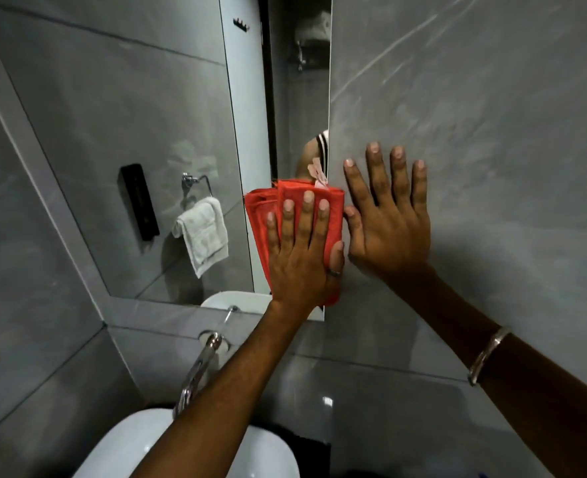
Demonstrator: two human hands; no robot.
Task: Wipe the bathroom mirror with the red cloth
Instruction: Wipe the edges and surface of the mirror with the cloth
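The bathroom mirror (140,125) fills the upper left, ending at a vertical right edge beside the grey wall tile. A folded red cloth (264,208) lies flat against the mirror's lower right corner. My left hand (302,250) presses on the cloth with its fingers spread flat, thumb at the mirror's edge. My right hand (388,215) rests flat on the grey tile just right of the mirror, fingers apart, holding nothing. A metal bangle sits on that wrist.
A chrome tap (199,367) juts from the wall below the mirror, over a white basin (140,446). The mirror reflects a white towel (204,234) on a ring, a black wall fixture (139,201) and a door. Grey tiled wall (492,132) spans the right.
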